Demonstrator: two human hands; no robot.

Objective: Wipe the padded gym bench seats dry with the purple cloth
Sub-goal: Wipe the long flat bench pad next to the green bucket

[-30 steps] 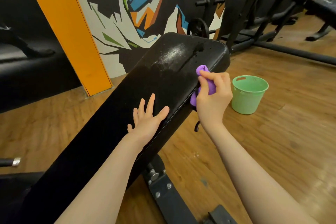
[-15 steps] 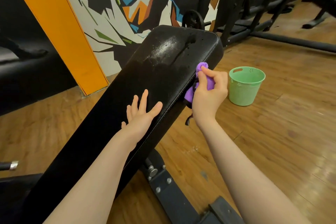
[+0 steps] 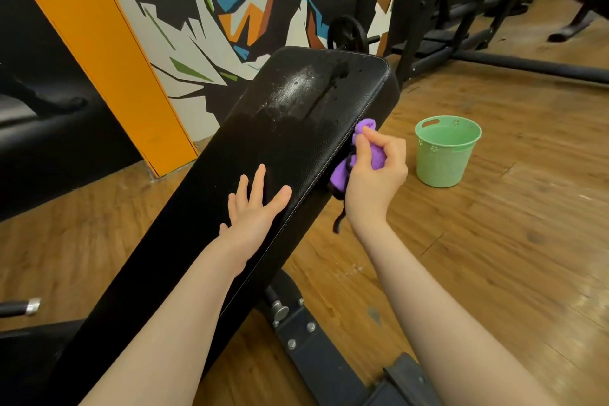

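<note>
step: side-edge wipe. right hand point(image 3: 375, 171) clenches purple cloth point(image 3: 339, 175) at bench pad point(image 3: 296, 142) edge; left hand point(image 3: 255, 208) flat, released. next: wet top end needs wiping.

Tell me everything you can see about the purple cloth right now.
The cloth is purple, soft-looking fabric, bunched into a wad. The right hand grips it, fingers curled round its middle, so only a top tuft and a lower fold show. It is pressed against the right side edge of the black padded bench, below the wet sheen on the pad's far end. Whether it is damp cannot be told.
</note>
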